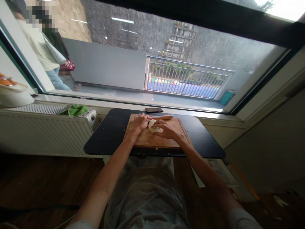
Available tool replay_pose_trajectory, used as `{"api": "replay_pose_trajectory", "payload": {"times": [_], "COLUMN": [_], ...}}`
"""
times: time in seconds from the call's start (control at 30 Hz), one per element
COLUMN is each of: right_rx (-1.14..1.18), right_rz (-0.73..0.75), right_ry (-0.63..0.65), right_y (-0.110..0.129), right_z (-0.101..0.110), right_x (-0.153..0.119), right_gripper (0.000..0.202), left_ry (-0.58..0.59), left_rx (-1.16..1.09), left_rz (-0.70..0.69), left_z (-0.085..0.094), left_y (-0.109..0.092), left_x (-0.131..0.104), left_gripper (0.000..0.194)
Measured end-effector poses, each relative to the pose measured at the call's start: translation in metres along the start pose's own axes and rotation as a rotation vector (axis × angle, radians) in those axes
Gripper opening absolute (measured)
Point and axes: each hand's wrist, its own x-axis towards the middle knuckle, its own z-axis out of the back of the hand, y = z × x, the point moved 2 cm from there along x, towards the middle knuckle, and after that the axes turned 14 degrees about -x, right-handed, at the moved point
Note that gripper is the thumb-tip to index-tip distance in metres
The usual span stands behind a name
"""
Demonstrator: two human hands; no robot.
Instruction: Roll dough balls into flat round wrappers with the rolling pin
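Note:
A wooden cutting board (143,140) lies on a small black table (107,133) in front of me. On it my right hand (165,129) curves its fingers over a pale, rounded lump (152,124), which looks like dough. My left hand (141,121) rests just left of the lump with its fingers curled in. What those fingers hold, if anything, is hidden. Along the board's far edge lies a slim stick-like tool with a pale wooden end (168,117). Its left end reaches my left fingers, and I cannot tell whether they grip it.
Behind the board, a flat dark object (154,110) sits by the window sill. A green cloth (77,110) lies on the radiator (47,130) at left, near a white container (15,95). Crumbs dot the table. Beyond the glass, a person (39,47) is outside, near a railing (186,78).

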Motion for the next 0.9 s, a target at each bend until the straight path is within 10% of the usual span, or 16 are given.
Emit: {"api": "replay_pose_trajectory", "payload": {"times": [0.9], "right_rx": [-0.08], "right_rz": [-0.095], "right_ry": [-0.036], "right_y": [0.018], "right_z": [-0.016], "right_x": [0.006], "right_gripper": [0.005], "left_ry": [-0.041], "left_rx": [0.046], "left_rz": [0.052], "left_z": [0.011], "left_y": [-0.01], "left_x": [-0.009], "left_gripper": [0.023]}}
